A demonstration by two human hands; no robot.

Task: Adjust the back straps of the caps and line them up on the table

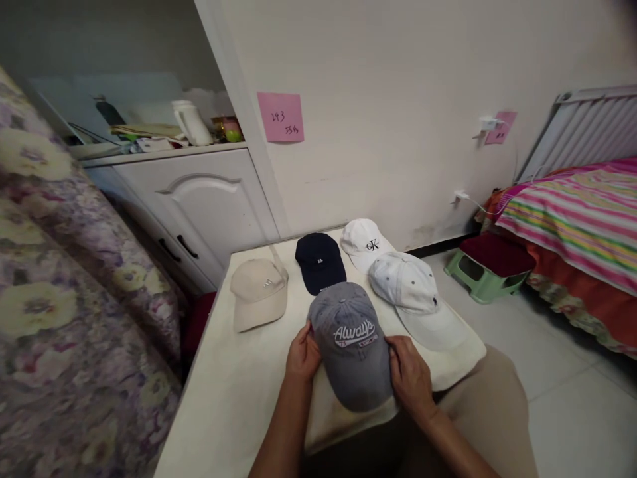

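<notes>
Between my two hands is a grey baseball cap with "Always" in white lettering, its brim pointing toward me. My left hand grips its left side, and my right hand holds the right edge by the brim. Just behind it lies a navy baseball cap. A beige baseball cap rests to the left. On the right sits a pale, washed-out baseball cap with a small dark emblem, overlapping a white baseball cap marked "CK".
The caps are on a cream-covered table against the wall. A floral curtain hangs at left beside a white cabinet. A green stool stands on the floor near the bed at right. My knee is by the table's right corner.
</notes>
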